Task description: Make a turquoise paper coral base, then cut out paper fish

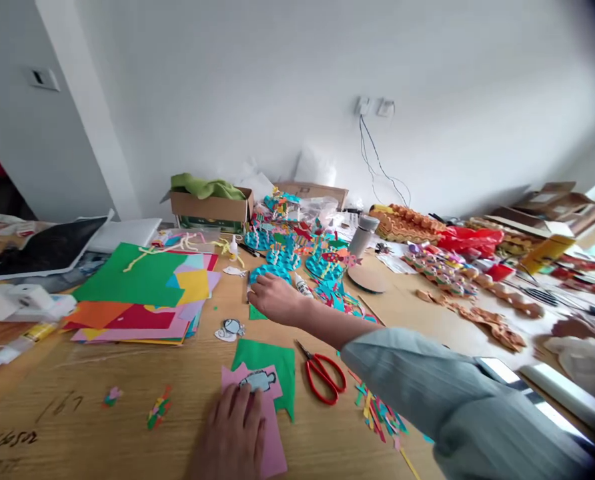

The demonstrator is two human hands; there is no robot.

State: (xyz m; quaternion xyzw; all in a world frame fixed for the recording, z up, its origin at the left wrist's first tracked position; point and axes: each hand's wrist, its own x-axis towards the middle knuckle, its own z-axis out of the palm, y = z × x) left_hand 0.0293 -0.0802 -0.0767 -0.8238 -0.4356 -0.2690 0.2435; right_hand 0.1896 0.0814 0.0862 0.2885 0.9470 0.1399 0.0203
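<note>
The bench [77,413] is cut off below the fingers. Far beyond them, green cloth [207,187] fills a cardboard box [211,212]. Pink paper [272,447] is pressed under the spread left-hand fingers [230,413]; the right hand [273,299] is held closed-fingered at a teal paper cutout [270,272].

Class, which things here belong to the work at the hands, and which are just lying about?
In use: left hand on pink paper, with a drawn paper cut-out and green paper; right hand at turquoise paper cut-outs, near a glue bottle.

Lying about: red-handled scissors, stacked coloured paper, a cardboard box.
</note>
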